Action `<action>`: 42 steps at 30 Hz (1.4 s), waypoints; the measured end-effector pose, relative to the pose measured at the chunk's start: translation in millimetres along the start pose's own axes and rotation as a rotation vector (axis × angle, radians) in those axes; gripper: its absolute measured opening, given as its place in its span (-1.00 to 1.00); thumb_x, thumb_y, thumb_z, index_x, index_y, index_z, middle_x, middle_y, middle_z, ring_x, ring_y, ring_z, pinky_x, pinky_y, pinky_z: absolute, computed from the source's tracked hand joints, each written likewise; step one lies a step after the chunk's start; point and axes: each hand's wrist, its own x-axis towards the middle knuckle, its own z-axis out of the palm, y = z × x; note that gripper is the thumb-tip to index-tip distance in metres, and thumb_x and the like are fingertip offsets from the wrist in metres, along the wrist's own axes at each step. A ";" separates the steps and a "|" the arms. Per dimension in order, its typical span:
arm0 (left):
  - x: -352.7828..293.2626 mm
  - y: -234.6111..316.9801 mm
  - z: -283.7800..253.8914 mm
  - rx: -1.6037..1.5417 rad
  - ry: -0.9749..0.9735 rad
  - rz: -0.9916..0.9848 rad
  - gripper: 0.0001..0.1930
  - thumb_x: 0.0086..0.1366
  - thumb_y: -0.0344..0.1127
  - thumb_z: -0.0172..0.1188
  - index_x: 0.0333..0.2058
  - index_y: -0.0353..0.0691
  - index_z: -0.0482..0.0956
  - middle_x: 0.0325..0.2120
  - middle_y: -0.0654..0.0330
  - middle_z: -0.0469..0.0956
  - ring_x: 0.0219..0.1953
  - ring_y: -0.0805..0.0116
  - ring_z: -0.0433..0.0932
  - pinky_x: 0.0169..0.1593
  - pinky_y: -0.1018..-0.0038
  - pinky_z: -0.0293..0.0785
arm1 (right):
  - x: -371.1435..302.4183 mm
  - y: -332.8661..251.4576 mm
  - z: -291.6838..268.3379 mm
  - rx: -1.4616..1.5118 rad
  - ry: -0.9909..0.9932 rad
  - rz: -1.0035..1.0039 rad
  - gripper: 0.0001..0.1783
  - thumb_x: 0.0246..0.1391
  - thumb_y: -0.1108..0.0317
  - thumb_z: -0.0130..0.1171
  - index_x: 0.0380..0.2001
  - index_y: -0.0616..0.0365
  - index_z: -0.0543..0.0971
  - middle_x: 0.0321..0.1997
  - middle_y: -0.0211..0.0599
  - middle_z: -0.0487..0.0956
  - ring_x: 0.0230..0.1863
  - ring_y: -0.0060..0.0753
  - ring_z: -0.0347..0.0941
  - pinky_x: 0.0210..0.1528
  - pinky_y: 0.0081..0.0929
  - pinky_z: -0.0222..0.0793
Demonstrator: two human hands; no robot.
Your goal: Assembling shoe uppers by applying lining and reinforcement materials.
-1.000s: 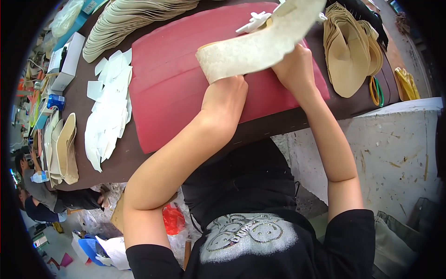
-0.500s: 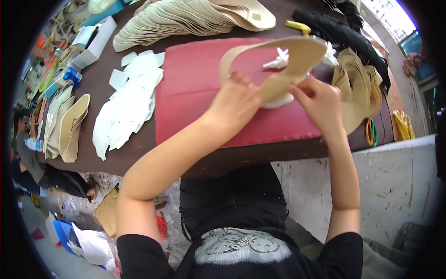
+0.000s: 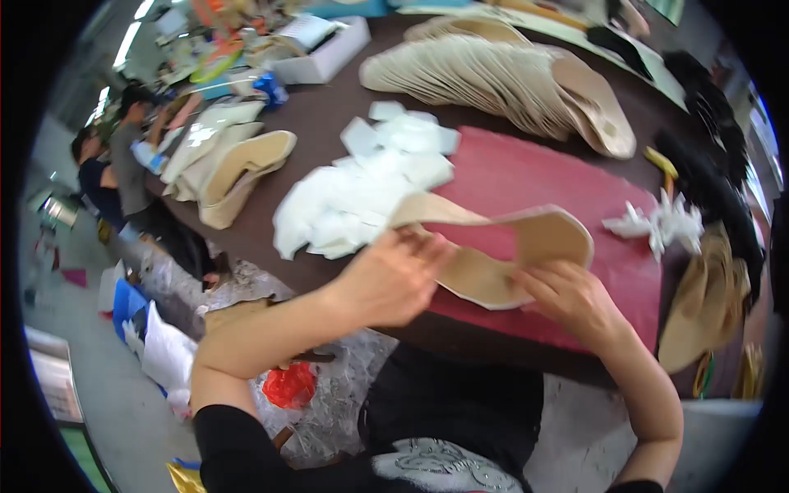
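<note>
Insole (image 3: 509,255) crosswise (curved), toe rightward.

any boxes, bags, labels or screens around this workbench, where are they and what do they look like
White box: far left of the table, shallow, rectangular, open-topped.
Blue packet: on the table beside that box, small, crumpled.
Red plastic bag: on the floor below the table edge, crumpled.
No screens or signs show.

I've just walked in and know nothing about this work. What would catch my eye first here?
Probably the curved beige shoe piece held up between the left hand and right hand, just above a red mat on the dark brown table. Next, the long fanned stack of similar beige pieces at the table's far side, and the heap of white scraps left of the mat.
</note>
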 end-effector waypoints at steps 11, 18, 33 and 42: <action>-44.6 19.2 -22.0 -0.315 0.227 -0.045 -0.59 0.14 -0.16 0.26 -0.12 -0.31 0.50 -0.15 0.10 0.52 -0.10 0.15 0.51 -0.06 0.39 0.47 | 22.3 -70.1 -30.1 -0.033 -0.046 -0.069 -0.75 -0.12 0.40 0.26 -0.28 0.11 0.57 -0.27 -0.36 0.49 -0.36 -0.32 0.37 -0.29 -0.41 0.36; -15.8 24.9 -6.8 -0.370 0.271 -0.214 -0.66 0.08 -0.23 0.29 -0.19 -0.23 0.50 -0.20 0.17 0.53 -0.17 0.24 0.54 -0.22 0.46 0.52 | 27.6 -49.2 -10.1 -0.122 0.059 0.141 -0.84 -0.05 0.43 0.18 -0.34 0.12 0.47 -0.37 -0.30 0.47 -0.45 -0.31 0.37 -0.39 -0.41 0.36; 16.2 20.5 72.3 -0.130 0.359 -0.134 -0.66 0.06 -0.40 0.30 -0.12 -0.17 0.63 -0.03 0.22 0.58 -0.12 0.30 0.56 -0.12 0.47 0.50 | -8.4 49.7 40.9 -0.153 0.190 -0.132 -0.75 -0.05 0.53 0.21 -0.23 0.30 0.58 -0.14 -0.18 0.52 -0.22 -0.27 0.49 -0.13 -0.40 0.49; 33.5 28.1 59.4 -0.173 0.037 -0.129 -0.43 0.16 -0.11 0.22 0.16 -0.11 0.45 0.12 0.12 0.40 0.03 0.20 0.38 0.00 0.25 0.37 | -6.2 59.7 42.5 -0.136 0.115 -0.090 -0.74 -0.04 0.51 0.20 -0.21 0.31 0.58 -0.12 -0.19 0.52 -0.20 -0.27 0.48 -0.09 -0.40 0.48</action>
